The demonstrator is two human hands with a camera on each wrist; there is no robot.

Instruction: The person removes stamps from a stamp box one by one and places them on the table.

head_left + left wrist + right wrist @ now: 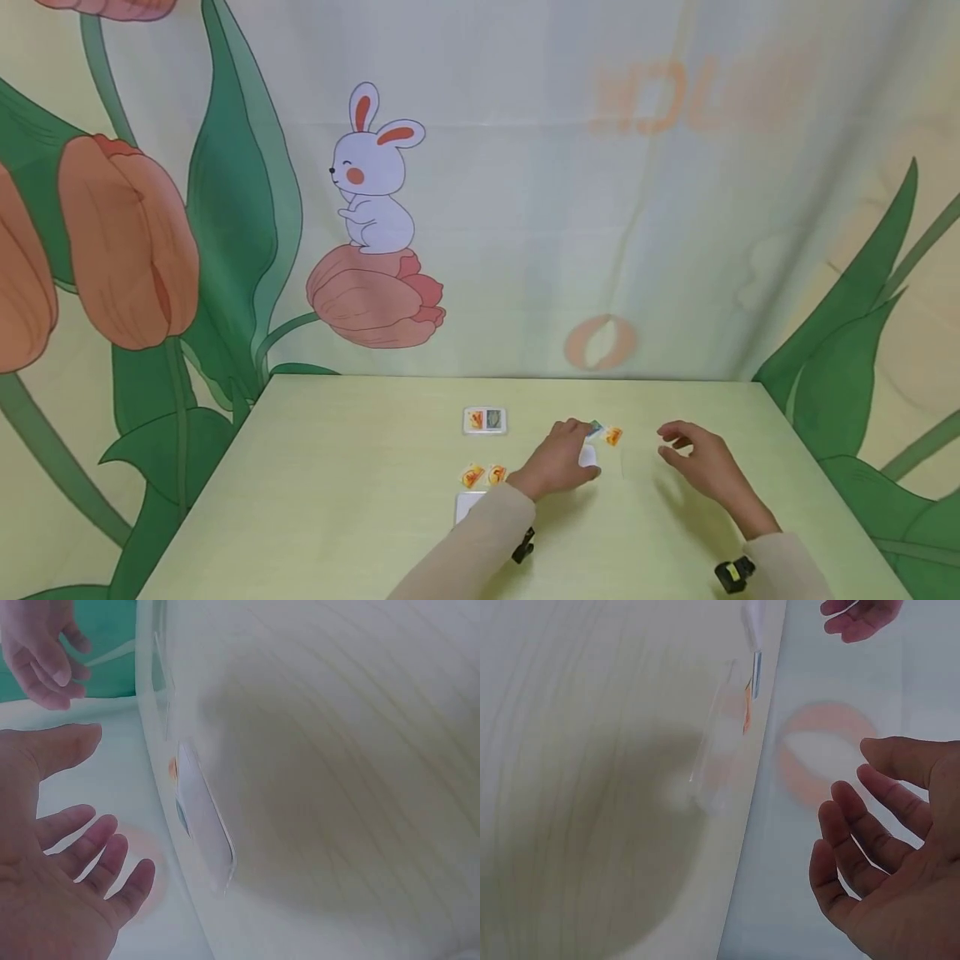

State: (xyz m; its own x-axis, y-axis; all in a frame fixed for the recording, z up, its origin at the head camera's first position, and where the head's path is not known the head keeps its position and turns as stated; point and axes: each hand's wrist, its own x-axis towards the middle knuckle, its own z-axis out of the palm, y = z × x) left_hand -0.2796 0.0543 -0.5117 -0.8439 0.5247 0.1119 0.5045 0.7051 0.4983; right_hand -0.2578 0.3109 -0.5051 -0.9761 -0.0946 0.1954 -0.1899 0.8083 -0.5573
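Note:
My left hand (557,460) hovers above a white flat rectangular piece (588,455), its fingers apart and holding nothing in the left wrist view. Just beyond that piece lie a small orange picture piece (613,436) and a blue-green one (595,428). A clear plastic piece (711,750) rests on the table beside them, faint in the head view. Off to the right, my right hand (701,463) is raised over the table, fingers loosely bent with nothing between them. In the head view, my left hand partly hides the white piece.
A clear-edged frame (485,421) with an orange and a grey picture lies at the back middle. Nearer are two orange picture pieces (472,476) and another white piece (467,504), partly behind my left sleeve. A printed curtain (510,208) hangs behind the table.

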